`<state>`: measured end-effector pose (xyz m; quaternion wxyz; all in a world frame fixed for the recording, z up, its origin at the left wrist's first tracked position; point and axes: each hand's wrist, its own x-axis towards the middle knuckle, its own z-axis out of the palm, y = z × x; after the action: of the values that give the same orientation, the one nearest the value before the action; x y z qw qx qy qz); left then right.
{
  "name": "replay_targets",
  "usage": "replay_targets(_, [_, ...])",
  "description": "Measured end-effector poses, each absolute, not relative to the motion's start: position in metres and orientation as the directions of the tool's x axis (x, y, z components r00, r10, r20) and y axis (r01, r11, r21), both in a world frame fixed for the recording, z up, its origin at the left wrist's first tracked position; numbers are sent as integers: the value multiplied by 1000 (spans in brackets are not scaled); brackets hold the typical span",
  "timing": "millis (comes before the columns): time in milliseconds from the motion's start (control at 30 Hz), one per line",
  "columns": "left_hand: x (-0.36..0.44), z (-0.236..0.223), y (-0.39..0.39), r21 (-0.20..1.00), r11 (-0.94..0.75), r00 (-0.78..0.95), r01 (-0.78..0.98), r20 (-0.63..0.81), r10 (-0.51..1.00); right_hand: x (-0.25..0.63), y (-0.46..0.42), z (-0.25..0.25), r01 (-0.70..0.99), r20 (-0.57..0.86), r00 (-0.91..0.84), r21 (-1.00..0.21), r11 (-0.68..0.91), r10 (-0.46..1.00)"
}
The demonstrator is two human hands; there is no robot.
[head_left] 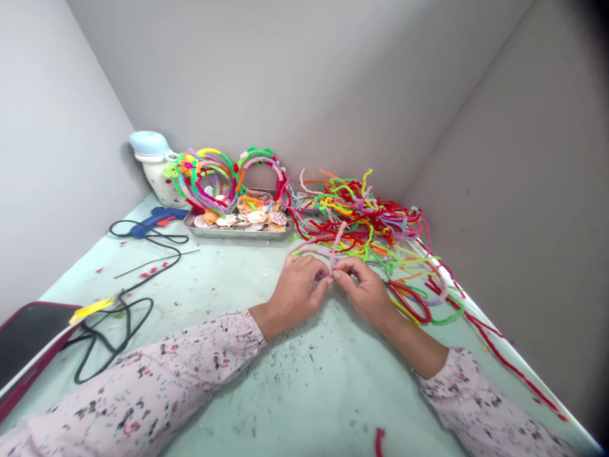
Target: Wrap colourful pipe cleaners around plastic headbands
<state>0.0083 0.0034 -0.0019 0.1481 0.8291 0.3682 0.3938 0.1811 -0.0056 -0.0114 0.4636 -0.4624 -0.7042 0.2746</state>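
Note:
My left hand (299, 289) and my right hand (366, 289) meet at the middle of the table, fingertips nearly touching. Both are closed in a pinch on a pale pink pipe cleaner (338, 237), whose free end sticks up between them. A curved pink strand (311, 249) with a green end runs just behind my left fingers. A bit of purple shows at the left fingertips; the rest there is hidden by the fingers. Beside my right wrist lie red-handled scissors (413, 301), partly under loose pipe cleaners.
A tangled heap of colourful pipe cleaners (361, 212) fills the back right. A metal tray (238, 233) holds shells, with decorated headbands (261, 158) standing at it. At left are a blue glue gun (159, 219), its black cord (128, 317), a white container (162, 178) and a dark red-edged device (33, 336).

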Motion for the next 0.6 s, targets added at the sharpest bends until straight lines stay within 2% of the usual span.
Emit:
replay_targets(333, [9,-1,4,576,-649,368,497,538,758,183,-5,-15,394,513,-166,-749,533,842])
replay_targets(600, [9,-2,4,590,-631,350,504,529,773,182,-6,-12,408,521,-199,-726,553,830])
